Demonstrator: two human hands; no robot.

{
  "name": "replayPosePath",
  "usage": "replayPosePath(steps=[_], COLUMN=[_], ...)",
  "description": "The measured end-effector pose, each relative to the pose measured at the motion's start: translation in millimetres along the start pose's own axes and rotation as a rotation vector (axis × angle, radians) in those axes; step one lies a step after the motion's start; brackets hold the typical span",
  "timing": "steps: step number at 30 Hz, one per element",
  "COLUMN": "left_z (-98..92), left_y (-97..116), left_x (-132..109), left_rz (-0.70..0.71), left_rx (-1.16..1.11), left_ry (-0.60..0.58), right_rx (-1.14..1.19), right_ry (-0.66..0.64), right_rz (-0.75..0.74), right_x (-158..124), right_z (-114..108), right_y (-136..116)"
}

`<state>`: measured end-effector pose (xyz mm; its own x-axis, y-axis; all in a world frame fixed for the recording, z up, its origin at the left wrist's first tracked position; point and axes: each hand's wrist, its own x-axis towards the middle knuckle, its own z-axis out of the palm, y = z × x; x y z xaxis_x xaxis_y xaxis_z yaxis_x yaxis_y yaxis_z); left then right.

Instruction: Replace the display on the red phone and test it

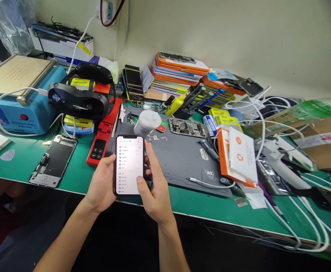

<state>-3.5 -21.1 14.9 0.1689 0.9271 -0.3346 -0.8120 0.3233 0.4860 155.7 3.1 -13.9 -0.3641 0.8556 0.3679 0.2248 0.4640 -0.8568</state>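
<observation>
A smartphone (pixel 129 164) with a lit white screen showing a list menu is held upright near the front edge of the bench. My left hand (pixel 101 185) grips its left side, thumb along the edge. My right hand (pixel 155 185) wraps round the right side, its thumb over the lower right of the screen. Just behind the phone stands a white round container (pixel 147 122) on a dark grey work mat (pixel 182 158). An opened phone body (pixel 188 127) with bare inner parts lies on the mat behind my right hand.
A detached phone screen (pixel 53 161) lies at left, near a red device (pixel 101 139). Behind these sit a blue heating machine (pixel 20 113) and a black headset (pixel 82 98). Screwdrivers (pixel 193 99) stand at the back. An orange-white box (pixel 236 156) and white cables (pixel 309 211) crowd the right.
</observation>
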Motion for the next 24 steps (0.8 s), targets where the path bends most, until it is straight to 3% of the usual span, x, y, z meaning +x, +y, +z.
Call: replayPosePath(steps=[24], left_z=[2.9], left_y=[-0.9], left_x=[1.6], left_rz=[-0.013], left_rx=[-0.02], left_ry=[0.046], right_rx=[0.009], right_ry=[-0.027], right_rz=[0.012], right_x=[0.2], right_z=[-1.5], right_y=[-1.3])
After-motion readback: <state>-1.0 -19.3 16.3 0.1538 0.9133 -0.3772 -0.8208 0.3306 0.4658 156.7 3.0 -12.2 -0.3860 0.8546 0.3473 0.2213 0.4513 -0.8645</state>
